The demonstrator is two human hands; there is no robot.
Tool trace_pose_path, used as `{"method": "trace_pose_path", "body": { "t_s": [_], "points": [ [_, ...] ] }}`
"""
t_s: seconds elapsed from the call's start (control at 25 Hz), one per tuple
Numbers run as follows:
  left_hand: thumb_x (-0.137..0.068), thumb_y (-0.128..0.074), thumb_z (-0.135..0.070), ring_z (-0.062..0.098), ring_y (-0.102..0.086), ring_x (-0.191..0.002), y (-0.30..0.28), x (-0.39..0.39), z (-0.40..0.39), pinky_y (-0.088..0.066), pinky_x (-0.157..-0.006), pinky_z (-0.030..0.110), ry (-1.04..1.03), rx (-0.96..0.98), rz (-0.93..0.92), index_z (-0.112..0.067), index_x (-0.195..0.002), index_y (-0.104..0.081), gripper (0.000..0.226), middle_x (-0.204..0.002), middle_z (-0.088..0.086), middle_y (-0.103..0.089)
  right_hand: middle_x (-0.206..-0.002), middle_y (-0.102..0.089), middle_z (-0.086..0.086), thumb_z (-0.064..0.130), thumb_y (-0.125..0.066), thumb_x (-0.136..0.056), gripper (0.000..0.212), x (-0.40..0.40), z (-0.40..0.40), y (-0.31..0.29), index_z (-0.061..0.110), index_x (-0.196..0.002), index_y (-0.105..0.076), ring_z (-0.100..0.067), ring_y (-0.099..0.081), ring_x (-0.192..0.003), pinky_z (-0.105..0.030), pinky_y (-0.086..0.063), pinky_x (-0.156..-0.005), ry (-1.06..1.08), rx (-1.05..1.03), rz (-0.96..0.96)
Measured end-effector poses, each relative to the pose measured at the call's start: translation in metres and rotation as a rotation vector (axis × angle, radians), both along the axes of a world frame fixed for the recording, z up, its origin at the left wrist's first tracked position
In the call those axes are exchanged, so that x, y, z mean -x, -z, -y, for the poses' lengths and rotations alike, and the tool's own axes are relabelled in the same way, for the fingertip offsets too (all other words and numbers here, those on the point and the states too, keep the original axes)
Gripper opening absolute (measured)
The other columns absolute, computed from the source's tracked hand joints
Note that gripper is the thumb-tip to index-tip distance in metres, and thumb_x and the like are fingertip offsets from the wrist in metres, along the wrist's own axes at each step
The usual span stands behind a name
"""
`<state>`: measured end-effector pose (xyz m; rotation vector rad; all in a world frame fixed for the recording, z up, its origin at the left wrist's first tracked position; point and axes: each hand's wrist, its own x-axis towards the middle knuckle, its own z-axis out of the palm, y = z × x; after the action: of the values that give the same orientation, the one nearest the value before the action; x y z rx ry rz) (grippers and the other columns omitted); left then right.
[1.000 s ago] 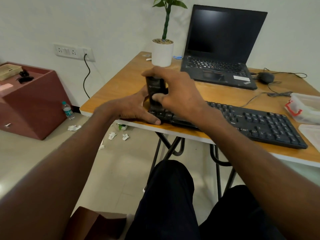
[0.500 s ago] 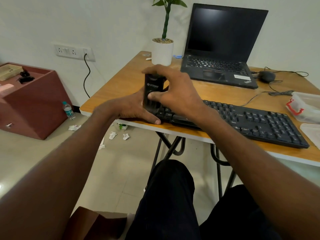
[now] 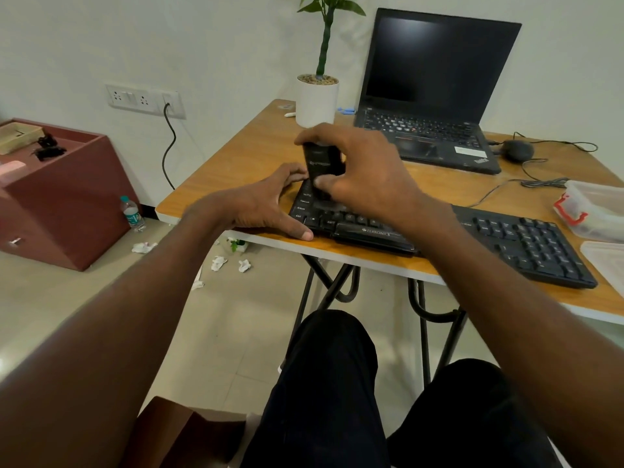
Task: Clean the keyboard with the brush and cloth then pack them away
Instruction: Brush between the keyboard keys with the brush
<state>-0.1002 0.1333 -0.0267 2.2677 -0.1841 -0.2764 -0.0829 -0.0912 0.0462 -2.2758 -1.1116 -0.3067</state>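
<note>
A black keyboard [image 3: 520, 241] lies along the front edge of the wooden table [image 3: 236, 170]. My right hand [image 3: 364, 177] grips a black brush [image 3: 320, 167] upright, its lower end down on the keys at the keyboard's left end. My left hand [image 3: 266, 204] rests flat against the keyboard's left edge, thumb on the table by the front corner and fingers spread beside the brush. No cloth shows in this view.
An open black laptop [image 3: 435, 96] and a white plant pot [image 3: 317, 99] stand at the back. A mouse [image 3: 516, 150] with its cable lies right of the laptop. A clear plastic box [image 3: 597, 211] and lid [image 3: 604, 258] sit at the right edge. A maroon cabinet [image 3: 60, 204] stands at left.
My right hand has shifted the brush slightly right and forward over the left keys. My left hand stays against the keyboard's left edge.
</note>
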Motion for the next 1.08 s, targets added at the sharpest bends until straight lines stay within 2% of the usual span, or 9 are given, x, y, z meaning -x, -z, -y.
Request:
{"method": "trace_pose_path", "body": {
  "t_s": [0.12, 0.28, 0.4, 0.48, 0.6, 0.76, 0.88, 0.96, 1.08],
  "points": [
    [-0.061, -0.098, -0.054, 0.015, -0.026, -0.152, 0.001, 0.001, 0.001, -0.031, -0.124, 0.043, 0.013, -0.01, 0.013, -0.045, -0.163, -0.006, 0.138, -0.169, -0.013, -0.022, -0.133, -0.064, 0.016, 0.02, -0.079, -0.087, 0.061, 0.009, 0.005, 0.01, 0.037, -0.141, -0.057, -0.003, -0.059, -0.12, -0.023, -0.056, -0.093, -0.159, -0.022, -0.064],
    [-0.064, -0.1, -0.045, 0.013, -0.031, -0.149, 0.001, 0.001, 0.0, -0.036, -0.121, 0.037, -0.01, 0.018, -0.01, -0.043, -0.163, -0.005, 0.137, -0.165, -0.015, -0.025, -0.128, -0.059, 0.018, 0.013, -0.074, -0.089, 0.065, 0.0, 0.025, -0.015, 0.04, -0.145, -0.054, -0.002, -0.057, -0.117, -0.024, -0.055, -0.094, -0.152, 0.248, -0.088],
    [-0.065, -0.1, -0.045, 0.014, -0.027, -0.151, 0.002, -0.001, 0.0, -0.033, -0.119, 0.035, -0.012, 0.002, -0.008, -0.042, -0.161, -0.01, 0.132, -0.168, -0.011, -0.025, -0.134, -0.062, 0.012, 0.014, -0.073, -0.089, 0.066, 0.008, 0.02, -0.011, 0.041, -0.146, -0.053, -0.006, -0.057, -0.121, -0.033, -0.055, -0.099, -0.159, 0.174, -0.069],
    [-0.069, -0.097, -0.04, 0.013, -0.032, -0.146, 0.001, 0.001, 0.002, -0.037, -0.11, 0.025, -0.014, -0.016, -0.008, -0.039, -0.158, -0.017, 0.119, -0.16, -0.012, -0.029, -0.132, -0.061, 0.012, 0.013, -0.071, -0.09, 0.067, 0.014, 0.021, -0.004, 0.04, -0.148, -0.051, -0.005, -0.057, -0.118, -0.026, -0.053, -0.095, -0.235, 0.195, -0.126],
    [-0.069, -0.096, -0.035, 0.012, -0.04, -0.138, 0.001, 0.001, 0.002, -0.044, -0.099, 0.022, -0.023, 0.025, -0.017, -0.043, -0.156, -0.016, 0.118, -0.155, -0.013, -0.031, -0.129, -0.057, 0.012, 0.014, -0.069, -0.091, 0.067, 0.003, 0.033, -0.015, 0.042, -0.149, -0.048, -0.006, -0.056, -0.113, -0.021, -0.053, -0.084, -0.149, 0.279, -0.176],
    [-0.067, -0.097, -0.038, 0.014, -0.037, -0.143, -0.001, 0.001, 0.003, -0.044, -0.108, 0.029, -0.011, 0.044, -0.026, -0.043, -0.16, -0.011, 0.127, -0.161, -0.015, -0.027, -0.144, -0.055, 0.007, 0.014, -0.07, -0.094, 0.068, 0.001, 0.036, -0.003, 0.044, -0.15, -0.045, -0.009, -0.058, -0.12, -0.024, -0.06, -0.085, -0.131, 0.108, -0.185],
    [-0.067, -0.096, -0.038, 0.012, -0.034, -0.142, 0.001, 0.001, 0.003, -0.042, -0.105, 0.025, -0.012, 0.032, -0.02, -0.041, -0.16, -0.012, 0.125, -0.163, -0.015, -0.026, -0.14, -0.055, -0.002, 0.015, -0.067, -0.094, 0.069, -0.003, 0.046, -0.006, 0.045, -0.151, -0.041, -0.014, -0.06, -0.109, -0.028, -0.061, -0.082, -0.011, 0.255, -0.228],
    [-0.067, -0.096, -0.038, 0.011, -0.034, -0.142, 0.001, 0.0, 0.002, -0.041, -0.102, 0.022, -0.016, 0.031, -0.021, -0.041, -0.16, -0.012, 0.126, -0.157, -0.018, -0.028, -0.137, -0.057, -0.007, 0.016, -0.067, -0.094, 0.071, -0.003, 0.049, -0.013, 0.042, -0.153, -0.037, -0.017, -0.059, -0.108, -0.033, -0.059, -0.085, 0.119, 0.358, -0.123],
    [-0.067, -0.096, -0.036, 0.011, -0.04, -0.138, 0.0, 0.0, 0.003, -0.043, -0.096, 0.019, -0.018, 0.044, -0.026, -0.042, -0.16, -0.012, 0.126, -0.152, -0.02, -0.03, -0.138, -0.059, -0.001, 0.013, -0.067, -0.095, 0.068, 0.014, 0.042, -0.002, 0.04, -0.151, -0.039, -0.015, -0.058, -0.118, -0.031, -0.055, -0.089, -0.044, 0.205, -0.1]
  ]
}}
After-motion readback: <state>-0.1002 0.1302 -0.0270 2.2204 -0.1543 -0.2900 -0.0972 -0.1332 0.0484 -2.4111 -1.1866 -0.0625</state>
